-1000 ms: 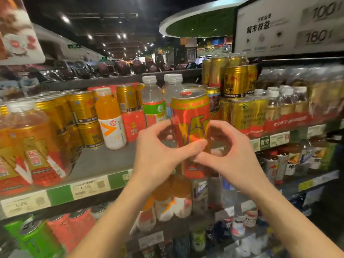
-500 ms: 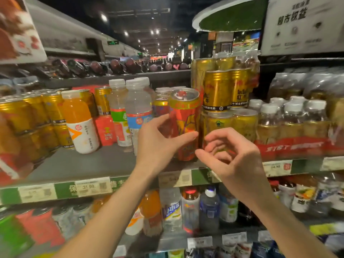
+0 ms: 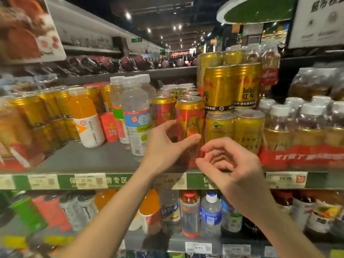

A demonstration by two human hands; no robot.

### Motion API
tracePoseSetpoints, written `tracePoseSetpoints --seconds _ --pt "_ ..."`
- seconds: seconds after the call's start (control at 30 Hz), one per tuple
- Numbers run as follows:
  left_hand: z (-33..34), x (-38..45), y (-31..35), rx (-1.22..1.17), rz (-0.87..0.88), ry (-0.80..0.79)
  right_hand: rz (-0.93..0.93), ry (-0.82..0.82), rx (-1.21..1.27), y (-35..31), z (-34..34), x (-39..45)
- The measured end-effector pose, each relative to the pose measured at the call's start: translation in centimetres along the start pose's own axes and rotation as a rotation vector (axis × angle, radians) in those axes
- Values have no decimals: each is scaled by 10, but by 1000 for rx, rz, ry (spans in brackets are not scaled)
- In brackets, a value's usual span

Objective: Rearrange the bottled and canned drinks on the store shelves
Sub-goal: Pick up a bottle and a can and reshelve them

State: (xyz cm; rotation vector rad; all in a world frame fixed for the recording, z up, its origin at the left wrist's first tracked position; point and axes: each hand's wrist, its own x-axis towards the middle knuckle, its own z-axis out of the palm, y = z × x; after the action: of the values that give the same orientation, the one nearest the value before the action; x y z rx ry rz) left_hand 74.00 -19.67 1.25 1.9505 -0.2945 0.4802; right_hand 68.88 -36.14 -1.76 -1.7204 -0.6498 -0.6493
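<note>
**At the shelf lip: tall can could tip**

On the middle shelf (image 3: 89, 161), near its front edge, stands the orange-red tall can (image 3: 189, 125), just beside stacked gold Red Bull cans (image 3: 232, 86). A careless release could topple it forward or knock its neighbours. The left hand (image 3: 163, 148) curls round it, thumb across the front. The right hand (image 3: 232, 172) hovers close, fingers loosely curled, apparently holding nothing.

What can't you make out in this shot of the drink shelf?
Head view only:
- Orange can: its base and left side are hidden by the left hand.
- Price tags: print blurred, mostly unreadable.
- Cans at far left: motion-blurred.
- White sign: cut off by the top and right edges.
</note>
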Motion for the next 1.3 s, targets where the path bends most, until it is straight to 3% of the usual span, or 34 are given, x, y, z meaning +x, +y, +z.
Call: tracePoseSetpoints --seconds 0.2,0.43,0.8,0.93,1.1,1.3 --pt "4 -3 -6 67 43 30 12 -35 63 -1 9 2" --pt "-15 -23 -17 38 6 -119 -43 -20 17 -9 29 8" --pt "-150 -51 -55 -56 48 103 75 -23 153 -28 144 24" --pt "-202 -45 -77 21 43 149 163 -24 138 -34 196 44" --pt "-250 -33 -117 385 87 106 227 -74 64 -41 250 80" --pt "-274 -23 -140 420 16 -16 207 -39 -80 -38 301 124"
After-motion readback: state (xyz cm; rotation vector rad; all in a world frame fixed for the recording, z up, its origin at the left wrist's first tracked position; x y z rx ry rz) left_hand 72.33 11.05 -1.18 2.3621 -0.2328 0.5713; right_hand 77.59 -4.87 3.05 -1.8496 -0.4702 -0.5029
